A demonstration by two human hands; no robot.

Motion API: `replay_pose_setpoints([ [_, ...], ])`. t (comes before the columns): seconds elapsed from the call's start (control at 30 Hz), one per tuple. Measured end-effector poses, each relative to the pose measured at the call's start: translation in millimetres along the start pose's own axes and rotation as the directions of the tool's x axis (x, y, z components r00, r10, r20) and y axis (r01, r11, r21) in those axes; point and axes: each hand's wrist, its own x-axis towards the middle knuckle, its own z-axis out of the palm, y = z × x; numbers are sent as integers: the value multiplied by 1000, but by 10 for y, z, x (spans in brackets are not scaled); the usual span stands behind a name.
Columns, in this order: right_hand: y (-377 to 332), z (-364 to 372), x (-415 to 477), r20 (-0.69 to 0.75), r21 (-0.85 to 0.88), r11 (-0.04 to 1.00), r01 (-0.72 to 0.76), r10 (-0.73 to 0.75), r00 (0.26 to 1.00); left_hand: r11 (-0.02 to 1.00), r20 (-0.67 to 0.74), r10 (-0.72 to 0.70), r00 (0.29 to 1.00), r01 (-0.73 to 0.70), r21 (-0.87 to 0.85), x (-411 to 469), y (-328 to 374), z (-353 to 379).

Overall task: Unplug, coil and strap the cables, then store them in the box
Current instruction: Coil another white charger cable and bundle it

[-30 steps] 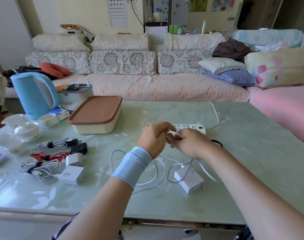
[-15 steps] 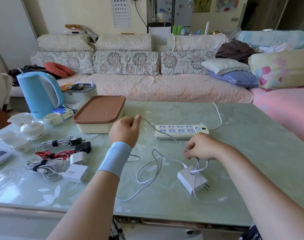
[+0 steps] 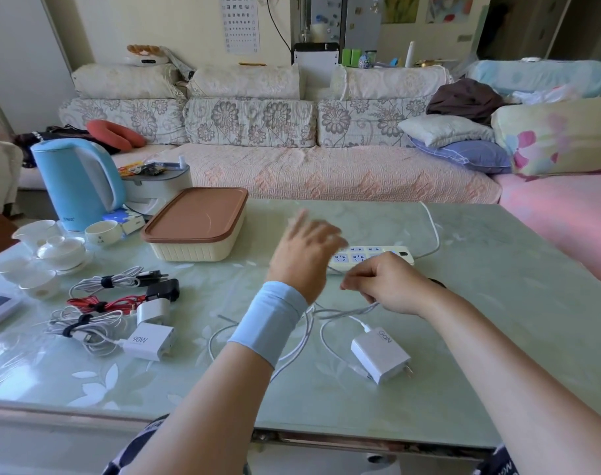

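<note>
Two hands are working close together above the table. The right hand is pinching the white cable to start a loop. The left hand is blurry, fingers spread, holding nothing I can see. The charger is lying nearby, and the box is sitting closed.

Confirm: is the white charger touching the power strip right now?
Apart. The head view shows the white charger lying unplugged on the table, with bare tabletop between it and the power strip.
</note>
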Motion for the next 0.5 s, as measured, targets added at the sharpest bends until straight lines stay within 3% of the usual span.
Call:
replay_pose_setpoints([
  [0.03,4,9,12,-24,36,999,11,-11,1000,986,134,14,991,8,-166,4,85,29],
  [0.07,9,12,13,-41,72,997,13,-10,999,944,275,-51,960,136,-300,-18,164,51],
  [0.13,37,10,12,-61,108,994,7,0,998,860,396,-218,892,367,-354,-72,236,106],
  [0.33,136,-57,20,108,260,966,15,-44,993,865,310,-414,856,476,-158,-34,110,20],
  [0.43,196,-37,59,103,204,978,-38,17,995,789,320,-502,803,577,-211,-82,-30,7],
  [0.5,224,-9,94,70,254,964,-81,65,995,747,249,-582,774,630,-213,-94,-121,-18],
])
